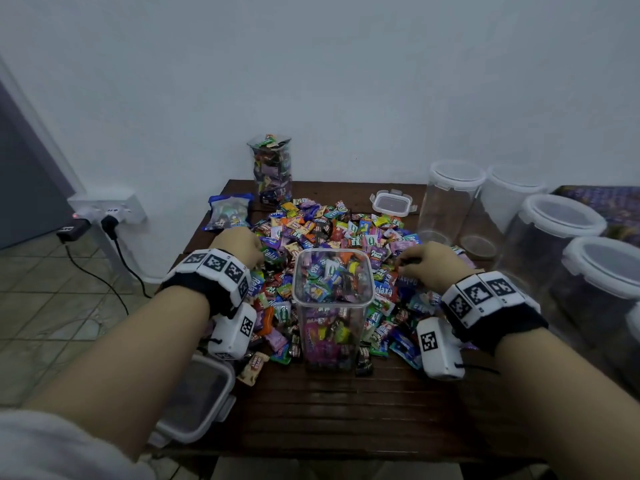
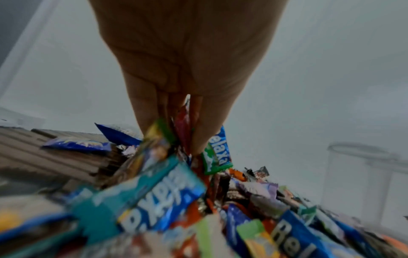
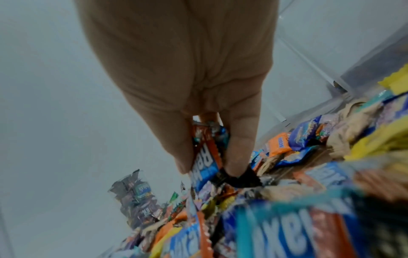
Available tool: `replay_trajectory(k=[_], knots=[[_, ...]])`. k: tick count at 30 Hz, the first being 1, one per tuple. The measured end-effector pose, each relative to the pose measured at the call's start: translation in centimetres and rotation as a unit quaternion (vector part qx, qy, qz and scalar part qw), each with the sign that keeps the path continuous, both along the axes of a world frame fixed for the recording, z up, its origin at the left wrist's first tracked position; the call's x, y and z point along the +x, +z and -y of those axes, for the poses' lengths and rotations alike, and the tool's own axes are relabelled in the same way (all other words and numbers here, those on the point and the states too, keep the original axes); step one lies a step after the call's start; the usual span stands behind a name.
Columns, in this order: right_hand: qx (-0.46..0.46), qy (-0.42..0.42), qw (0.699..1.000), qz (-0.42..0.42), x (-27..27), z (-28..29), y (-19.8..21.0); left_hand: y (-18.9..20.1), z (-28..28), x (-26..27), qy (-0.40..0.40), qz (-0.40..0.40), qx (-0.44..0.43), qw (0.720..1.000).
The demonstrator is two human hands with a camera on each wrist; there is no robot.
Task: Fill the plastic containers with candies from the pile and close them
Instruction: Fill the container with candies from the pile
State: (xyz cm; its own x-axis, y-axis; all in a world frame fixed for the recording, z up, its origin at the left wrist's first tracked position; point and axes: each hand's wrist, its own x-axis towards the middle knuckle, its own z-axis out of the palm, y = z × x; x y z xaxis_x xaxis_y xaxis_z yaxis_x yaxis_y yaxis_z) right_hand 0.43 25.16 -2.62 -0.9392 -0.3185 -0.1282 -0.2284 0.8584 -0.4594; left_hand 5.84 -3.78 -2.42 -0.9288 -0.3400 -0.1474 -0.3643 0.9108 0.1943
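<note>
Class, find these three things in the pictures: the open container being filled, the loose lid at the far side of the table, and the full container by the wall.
open container (image 1: 333, 336): head view, front wall.
loose lid (image 1: 393, 203): head view, its top.
full container (image 1: 272, 171): head view, its side.

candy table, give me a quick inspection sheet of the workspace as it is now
Surface: dark slatted wooden table.
Job's things: pile of wrapped candies; open clear plastic container, nearly full; filled container at the back; empty lidded containers on the right.
Clutter: loose white-rimmed lids; blue candy bag.
Grippers: left hand and right hand each grip candies.
Cables: black plug and cord at a wall socket.
Surroundings: pale wall, tiled floor.
</note>
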Motion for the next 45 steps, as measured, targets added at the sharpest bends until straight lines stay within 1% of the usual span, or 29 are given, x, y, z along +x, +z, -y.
replay_trajectory(k=[4, 8, 15, 17, 20, 26, 29, 34, 39, 42, 45], knots=[[-0.091, -0.014, 0.996, 0.002, 0.2, -0.1, 0.5, 1.1, -0.5, 0.5, -0.003, -0.043, 0.02, 0.999], [-0.144, -0.009, 0.99, 0.003, 0.8, 0.1, 1.7, 1.8, -0.9, 0.8, 0.001, -0.079, 0.054, 0.995], [-0.196, 0.034, 0.979, -0.054, 2.4, 1.1, 4.2, 3.0, -1.9, 1.3, -0.032, -0.172, 0.093, 0.98], [-0.213, 0.049, 0.974, -0.06, 3.1, 1.6, 5.0, 3.5, -2.4, 1.6, -0.042, -0.194, 0.111, 0.974], [-0.231, 0.074, 0.966, -0.09, 4.2, 2.3, 6.4, 4.4, -3.1, 2.3, -0.05, -0.216, 0.146, 0.964], [-0.265, 0.122, 0.951, -0.103, 6.8, 3.6, 8.3, 5.5, -3.7, 3.1, -0.063, -0.269, 0.165, 0.947], [-0.265, 0.152, 0.947, -0.102, 7.9, 4.3, 8.7, 5.9, -4.1, 3.5, -0.077, -0.283, 0.18, 0.939], [-0.214, 0.21, 0.949, -0.099, 9.1, 5.2, 8.1, 6.2, -4.6, 4.0, -0.085, -0.303, 0.22, 0.923], [-0.174, 0.229, 0.951, -0.111, 9.4, 5.5, 7.1, 6.6, -5.0, 4.6, -0.082, -0.327, 0.243, 0.91], [-0.173, 0.236, 0.949, -0.118, 9.7, 5.4, 7.0, 6.7, -5.1, 4.9, -0.087, -0.342, 0.256, 0.9], [-0.168, 0.247, 0.948, -0.112, 10.1, 5.2, 7.1, 6.7, -5.3, 5.1, -0.089, -0.349, 0.261, 0.896]])
